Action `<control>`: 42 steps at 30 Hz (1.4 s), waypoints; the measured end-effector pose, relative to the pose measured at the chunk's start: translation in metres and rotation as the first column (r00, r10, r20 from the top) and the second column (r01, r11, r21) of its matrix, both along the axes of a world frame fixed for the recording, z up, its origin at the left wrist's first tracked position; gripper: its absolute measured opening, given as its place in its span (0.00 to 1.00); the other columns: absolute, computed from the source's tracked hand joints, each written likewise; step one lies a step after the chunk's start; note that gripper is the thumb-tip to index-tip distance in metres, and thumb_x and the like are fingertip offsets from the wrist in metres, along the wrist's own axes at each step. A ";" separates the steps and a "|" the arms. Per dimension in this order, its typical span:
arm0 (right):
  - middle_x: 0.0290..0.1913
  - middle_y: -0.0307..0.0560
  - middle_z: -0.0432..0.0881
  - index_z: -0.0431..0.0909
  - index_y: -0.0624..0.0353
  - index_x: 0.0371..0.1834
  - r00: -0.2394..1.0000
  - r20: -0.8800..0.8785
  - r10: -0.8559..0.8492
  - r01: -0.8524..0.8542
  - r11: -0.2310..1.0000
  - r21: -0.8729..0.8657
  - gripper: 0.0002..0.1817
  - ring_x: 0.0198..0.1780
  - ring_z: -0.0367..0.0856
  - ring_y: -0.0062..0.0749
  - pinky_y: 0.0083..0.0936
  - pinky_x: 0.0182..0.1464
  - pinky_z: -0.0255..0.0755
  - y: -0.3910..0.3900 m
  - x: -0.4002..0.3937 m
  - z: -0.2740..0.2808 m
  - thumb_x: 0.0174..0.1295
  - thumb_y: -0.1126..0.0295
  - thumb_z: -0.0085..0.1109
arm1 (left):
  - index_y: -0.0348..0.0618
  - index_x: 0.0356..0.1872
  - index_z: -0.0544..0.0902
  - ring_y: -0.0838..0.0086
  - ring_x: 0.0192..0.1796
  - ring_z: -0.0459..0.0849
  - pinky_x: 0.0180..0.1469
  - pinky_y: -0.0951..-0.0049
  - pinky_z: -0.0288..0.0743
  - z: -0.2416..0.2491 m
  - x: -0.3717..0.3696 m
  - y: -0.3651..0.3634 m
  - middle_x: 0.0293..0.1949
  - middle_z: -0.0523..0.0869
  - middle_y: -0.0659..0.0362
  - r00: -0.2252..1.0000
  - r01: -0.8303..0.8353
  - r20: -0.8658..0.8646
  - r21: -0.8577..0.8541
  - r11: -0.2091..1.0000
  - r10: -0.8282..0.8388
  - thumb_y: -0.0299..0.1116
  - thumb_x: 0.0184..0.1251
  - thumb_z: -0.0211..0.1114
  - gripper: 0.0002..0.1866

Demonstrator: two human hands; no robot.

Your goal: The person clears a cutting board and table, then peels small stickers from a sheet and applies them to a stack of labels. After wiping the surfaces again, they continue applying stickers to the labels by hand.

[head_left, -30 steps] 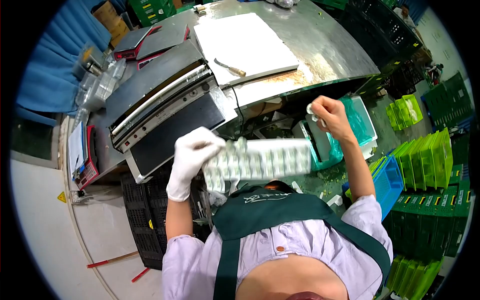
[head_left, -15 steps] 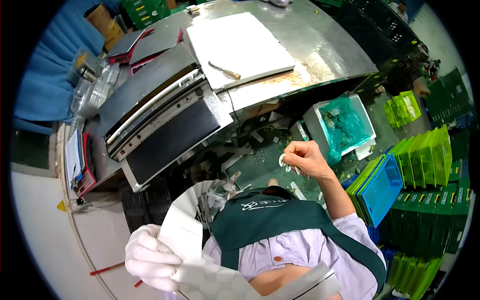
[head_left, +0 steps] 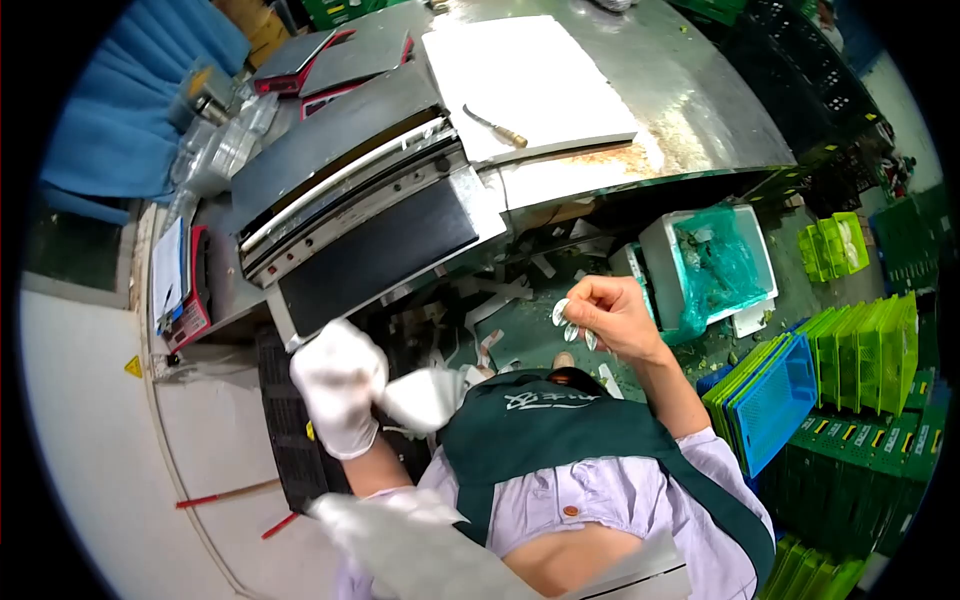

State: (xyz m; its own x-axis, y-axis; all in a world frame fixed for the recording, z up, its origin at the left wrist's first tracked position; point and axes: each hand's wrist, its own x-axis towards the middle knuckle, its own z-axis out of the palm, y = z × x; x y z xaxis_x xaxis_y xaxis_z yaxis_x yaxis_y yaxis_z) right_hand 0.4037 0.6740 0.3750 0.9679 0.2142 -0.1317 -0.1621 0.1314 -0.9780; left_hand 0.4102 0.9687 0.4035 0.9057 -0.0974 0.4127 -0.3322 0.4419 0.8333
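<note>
My left hand (head_left: 340,385), in a white glove and blurred by motion, is closed in front of the dark crates at the lower left. A white label strip (head_left: 425,398) comes out at its right side. More pale strip (head_left: 400,545) spreads across the bottom, close to my body. Bare and pinched, my right hand (head_left: 612,315) is raised before the dark green apron (head_left: 550,430). Several small round stickers (head_left: 571,331) with white and dark print fan out from its fingertips.
A wrapping machine (head_left: 370,250) stands left of the steel table. A curved knife (head_left: 497,127) lies on the white board (head_left: 535,75). Right of my hand are a bin (head_left: 655,255) with a green bag and stacked green and blue baskets (head_left: 780,395). Scraps litter the floor.
My gloved left hand has moved up and to the right, away from my body, and the strip has shifted with it. My right hand keeps its pinch on the stickers, nearly still.
</note>
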 end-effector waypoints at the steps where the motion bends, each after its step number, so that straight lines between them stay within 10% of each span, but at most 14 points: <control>1: 0.16 0.32 0.72 0.77 0.63 0.24 1.000 -0.017 -0.001 0.001 1.000 0.017 0.11 0.14 0.65 0.08 0.09 0.14 0.54 0.005 0.002 0.004 0.57 0.67 0.61 | 0.29 0.23 0.74 0.75 0.24 0.74 0.27 0.80 0.71 -0.010 0.006 -0.001 0.25 0.75 0.55 0.988 -0.018 -0.150 0.084 0.996 0.031 0.15 0.44 0.60 0.04; 3: 0.16 0.32 0.72 0.77 0.63 0.25 0.999 -0.043 -0.001 0.003 0.999 0.032 0.11 0.14 0.64 0.08 0.09 0.14 0.54 0.013 0.005 0.003 0.58 0.66 0.60 | 0.27 0.46 0.76 0.71 0.44 0.78 0.51 0.75 0.72 -0.022 0.017 -0.022 0.41 0.80 0.51 0.871 -0.140 -0.468 0.058 0.988 0.151 0.16 0.52 0.58 0.17; 10: 0.16 0.33 0.72 0.77 0.63 0.27 1.000 -0.015 -0.015 0.013 0.994 -0.106 0.11 0.14 0.64 0.09 0.09 0.14 0.55 0.048 0.016 -0.010 0.61 0.67 0.56 | 0.33 0.61 0.63 0.75 0.49 0.77 0.52 0.77 0.70 -0.060 0.039 -0.068 0.51 0.76 0.48 0.841 -0.288 -0.463 0.053 0.956 0.279 0.18 0.60 0.55 0.26; 36: 0.12 0.42 0.75 0.79 0.68 0.20 0.945 0.297 -0.137 0.265 0.853 -0.450 0.16 0.14 0.69 0.15 0.18 0.18 0.63 0.077 0.044 -0.033 0.53 0.63 0.64 | 0.29 0.42 0.79 0.83 0.34 0.77 0.37 0.83 0.72 -0.075 0.030 -0.097 0.34 0.82 0.60 0.832 -0.316 -0.413 0.195 0.929 0.370 0.30 0.65 0.57 0.13; 42: 0.09 0.38 0.69 0.74 0.65 0.11 0.991 0.121 0.057 0.037 0.751 -0.659 0.25 0.14 0.62 0.16 0.19 0.16 0.57 0.053 0.042 -0.023 0.48 0.52 0.67 | 0.30 0.38 0.81 0.84 0.29 0.77 0.32 0.82 0.72 -0.076 0.030 -0.091 0.30 0.82 0.61 0.834 -0.158 -0.486 0.244 0.957 0.262 0.32 0.64 0.58 0.12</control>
